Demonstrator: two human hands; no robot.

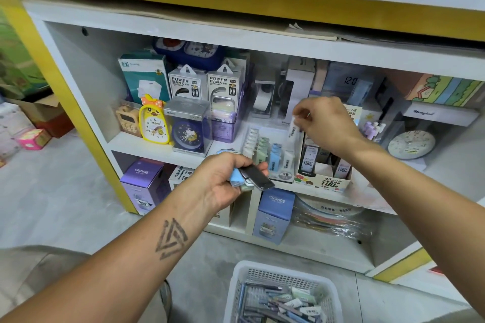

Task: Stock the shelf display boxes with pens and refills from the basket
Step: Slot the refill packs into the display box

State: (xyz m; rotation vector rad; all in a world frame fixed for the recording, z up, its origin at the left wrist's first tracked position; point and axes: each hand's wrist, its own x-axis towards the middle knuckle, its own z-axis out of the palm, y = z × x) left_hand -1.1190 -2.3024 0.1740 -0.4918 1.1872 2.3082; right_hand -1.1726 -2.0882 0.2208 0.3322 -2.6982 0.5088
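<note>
My left hand (223, 178) grips a small bundle of refill cases (252, 177): one dark, one blue and a pale one under them, held in front of the shelf edge. My right hand (325, 126) pinches a white refill case (294, 130) upright above the right end of a clear display box (286, 174) marked 2B, which holds rows of white, green and blue cases. To the right of it stands a cardboard display box (325, 182) of lead refills. A white basket (236, 286) with several pens and refills sits on the floor at the bottom.
The white shelf unit (168, 151) carries clocks, power bank packs and a tape dispenser behind the display boxes. Purple and blue boxes (274, 214) fill the lower shelf. A yellow post (60, 86) frames the left side. Cartons stand on the floor at far left.
</note>
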